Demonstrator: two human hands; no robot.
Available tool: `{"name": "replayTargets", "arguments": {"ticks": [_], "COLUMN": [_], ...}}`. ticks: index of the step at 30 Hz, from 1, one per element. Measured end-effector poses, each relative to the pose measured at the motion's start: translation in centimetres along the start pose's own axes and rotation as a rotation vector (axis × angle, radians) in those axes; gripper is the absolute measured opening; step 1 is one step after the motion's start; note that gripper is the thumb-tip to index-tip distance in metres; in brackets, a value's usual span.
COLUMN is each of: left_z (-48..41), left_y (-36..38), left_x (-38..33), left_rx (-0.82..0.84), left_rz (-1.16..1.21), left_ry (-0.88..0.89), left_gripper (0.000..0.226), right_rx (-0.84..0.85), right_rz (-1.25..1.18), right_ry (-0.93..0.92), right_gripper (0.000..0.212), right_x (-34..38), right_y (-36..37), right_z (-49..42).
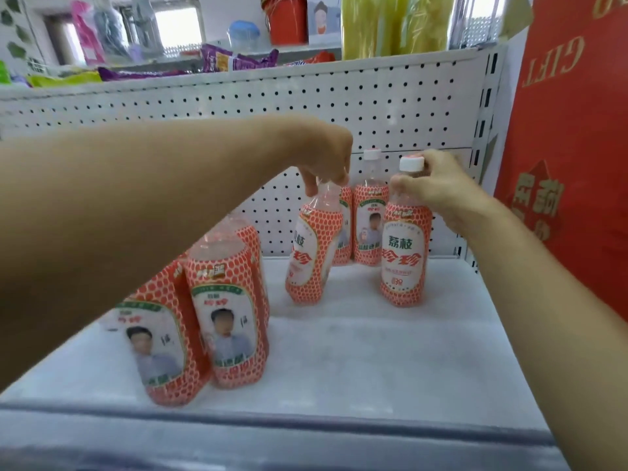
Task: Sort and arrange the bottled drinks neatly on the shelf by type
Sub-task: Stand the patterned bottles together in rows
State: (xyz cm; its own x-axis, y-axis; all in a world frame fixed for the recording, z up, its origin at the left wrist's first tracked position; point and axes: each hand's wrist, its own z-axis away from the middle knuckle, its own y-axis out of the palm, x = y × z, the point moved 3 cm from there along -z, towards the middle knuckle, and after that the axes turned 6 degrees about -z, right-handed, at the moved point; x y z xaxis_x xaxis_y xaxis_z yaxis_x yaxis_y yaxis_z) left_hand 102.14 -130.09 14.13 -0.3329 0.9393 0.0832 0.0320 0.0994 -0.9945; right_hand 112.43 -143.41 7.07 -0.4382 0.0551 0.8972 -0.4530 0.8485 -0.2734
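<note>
Several clear bottles with red-and-white dotted labels stand on a white shelf (356,362). My left hand (326,158) grips the neck of a tilted bottle (314,246) in the middle; its cap is hidden under my fingers. My right hand (438,188) holds the neck of an upright bottle (404,253) with a white cap, at the right. Behind these stand two more bottles (370,226) against the pegboard. Under my left forearm, a group of bottles (227,317) stands at the front left.
A white pegboard back panel (238,107) closes the shelf behind. A red gift box (574,130) stands at the right end. The shelf above carries snack packets (234,61), a red container and yellow-green bottles (394,25). The shelf's front edge (272,433) runs along the bottom.
</note>
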Motion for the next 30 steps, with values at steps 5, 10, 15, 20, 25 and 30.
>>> {"name": "replayTargets", "arguments": {"ticks": [5, 10, 15, 20, 25, 30], "left_z": [-0.1, -0.3, -0.4, 0.4, 3.0, 3.0], "left_y": [0.1, 0.5, 2.1, 6.7, 12.8, 17.7], "left_x": [0.4, 0.4, -0.6, -0.7, -1.4, -1.3], "left_rx": [-0.081, -0.145, -0.385, -0.489, -0.575, -0.630], "left_rz": [0.068, 0.215, 0.106, 1.033, 1.278, 1.122], "left_ry": [-0.032, -0.032, -0.174, -0.264, -0.216, -0.325], "left_gripper": [0.023, 0.032, 0.059, 0.041, 0.064, 0.101], "right_rx": [0.074, -0.028, -0.163, -0.035, 0.042, -0.101], "right_rz": [-0.034, 0.092, 0.169, -0.144, -0.213, -0.020], "right_ry": [0.034, -0.029, -0.044, 0.055, 0.059, 0.059], "right_gripper": [0.015, 0.038, 0.050, 0.055, 0.074, 0.101], "right_x": [-1.8, -1.6, -2.3, -4.5, -6.5, -7.0], "right_y": [-0.2, -0.1, 0.8, 1.8, 1.0, 2.2], "right_z": [1.5, 1.3, 1.7, 3.5, 4.9, 5.4]}}
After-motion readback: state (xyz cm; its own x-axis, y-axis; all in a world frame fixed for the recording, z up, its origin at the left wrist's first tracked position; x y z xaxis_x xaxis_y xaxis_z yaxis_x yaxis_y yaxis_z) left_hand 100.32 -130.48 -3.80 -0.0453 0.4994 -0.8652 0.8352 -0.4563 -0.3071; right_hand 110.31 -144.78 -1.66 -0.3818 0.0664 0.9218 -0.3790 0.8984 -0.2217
